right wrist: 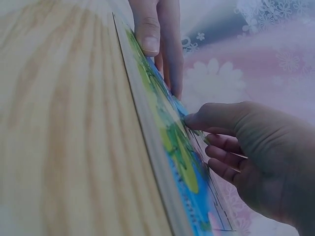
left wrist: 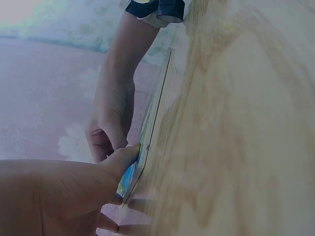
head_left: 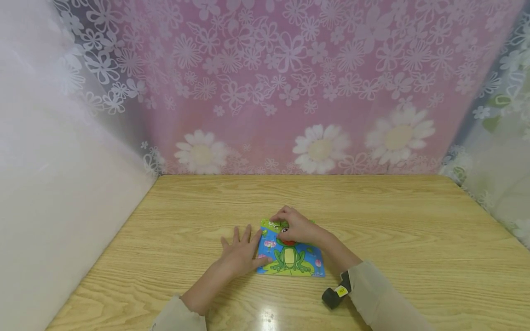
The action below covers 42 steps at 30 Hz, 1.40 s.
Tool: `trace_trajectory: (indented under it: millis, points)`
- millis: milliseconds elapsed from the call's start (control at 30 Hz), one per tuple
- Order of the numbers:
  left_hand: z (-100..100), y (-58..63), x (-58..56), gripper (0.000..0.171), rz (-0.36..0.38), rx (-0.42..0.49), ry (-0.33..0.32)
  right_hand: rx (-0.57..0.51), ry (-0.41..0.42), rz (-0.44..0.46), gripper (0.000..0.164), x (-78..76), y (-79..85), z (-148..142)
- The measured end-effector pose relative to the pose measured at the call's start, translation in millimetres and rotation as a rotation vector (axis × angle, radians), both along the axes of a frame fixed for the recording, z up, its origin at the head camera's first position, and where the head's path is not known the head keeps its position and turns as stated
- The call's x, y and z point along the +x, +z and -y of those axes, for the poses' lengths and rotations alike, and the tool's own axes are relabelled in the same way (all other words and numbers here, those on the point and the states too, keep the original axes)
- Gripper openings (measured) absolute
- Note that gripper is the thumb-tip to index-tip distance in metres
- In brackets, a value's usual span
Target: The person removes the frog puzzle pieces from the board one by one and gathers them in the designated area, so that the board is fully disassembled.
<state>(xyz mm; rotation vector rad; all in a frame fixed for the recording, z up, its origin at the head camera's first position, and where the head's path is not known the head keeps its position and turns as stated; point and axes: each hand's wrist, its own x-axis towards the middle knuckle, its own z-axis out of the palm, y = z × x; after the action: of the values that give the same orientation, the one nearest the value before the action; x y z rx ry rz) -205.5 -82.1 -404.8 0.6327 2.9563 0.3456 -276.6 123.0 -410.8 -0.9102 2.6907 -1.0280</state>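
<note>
A frog jigsaw puzzle (head_left: 290,259) lies flat on the table, its picture showing a green frog on a lily pad in blue water. My left hand (head_left: 240,258) rests at its left side, fingers spread on the tabletop and thumb over the puzzle's lower left edge. Over the frog's head, my right hand (head_left: 300,227) bends down and pinches a puzzle piece (right wrist: 201,133) between thumb and fingers at the picture's surface. The hand hides part of the frog's face and the upper right of the puzzle. In the left wrist view the thin board edge (left wrist: 153,123) shows side-on.
The wooden table (head_left: 393,220) extends around the puzzle. Behind it hangs a pink flowered curtain (head_left: 256,92), with a pale wall (head_left: 62,161) on the left. A black wrist camera (head_left: 332,298) is strapped at the right sleeve.
</note>
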Motion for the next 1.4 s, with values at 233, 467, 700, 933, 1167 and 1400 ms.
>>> trace_trajectory:
  millis: [233,467,700,933,1167,1400]
  points:
    - [-0.2,1.5,0.9,0.082,0.005,-0.001,0.001,-0.007,0.011,0.013,0.041,0.0,-0.1,0.8]
    - [-0.4,1.8,1.5,0.082,0.001,0.001,-0.005,0.037,0.003,-0.012,0.040,-0.3,0.2,1.0]
    - [-1.9,0.4,1.1,0.082,0.009,-0.019,0.005,0.051,0.019,-0.049,0.039,0.1,0.6,1.0]
    - [-2.8,-0.1,0.7,0.082,0.011,-0.029,0.014,0.038,0.038,-0.062,0.037,0.2,2.7,1.2]
    - [-2.2,1.3,1.6,0.082,0.010,-0.028,0.014,0.039,0.046,-0.075,0.037,-1.1,0.6,0.8]
    - [-2.0,1.2,2.2,0.082,0.001,-0.016,0.003,0.031,0.050,-0.082,0.037,-1.5,0.4,0.7]
